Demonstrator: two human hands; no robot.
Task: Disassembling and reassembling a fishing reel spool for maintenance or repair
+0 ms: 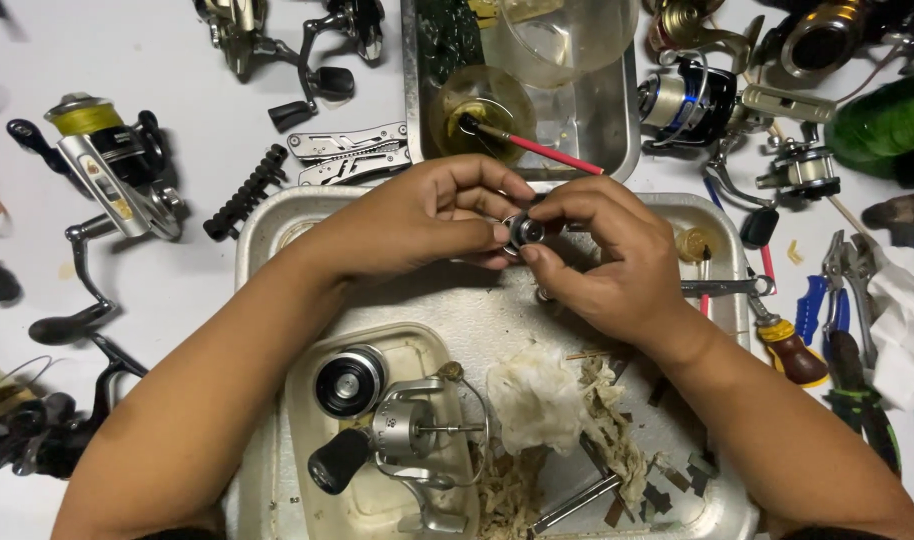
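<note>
Pinching a small round metal part (525,231) between them, the left hand (417,220) and the right hand (602,255) meet above the far end of a battered metal tray (722,440), so anything that slips would likely drop into the tray rather than onto the white surface (187,300). The left grip is pressed together on the part's near side, thumb and fingertips closed on it; the right grip closes on its other side from above and below, which holds it steady and turned up toward the eyes. Lower in the tray, a stripped silver fishing reel (402,440) with a black knob lies in a pale shallow dish (302,440) beside a loose spool (349,380), kept together and within reach. A wad of soiled cotton (535,400) sits just right of them. Beyond the hands, a second steel tray (602,130) holds a small bowl of oil (482,110) with a red-handled brush (542,150) resting in it. Screwdrivers and pliers (842,330) lie to the right, and whole reels (107,160) ring the work.
</note>
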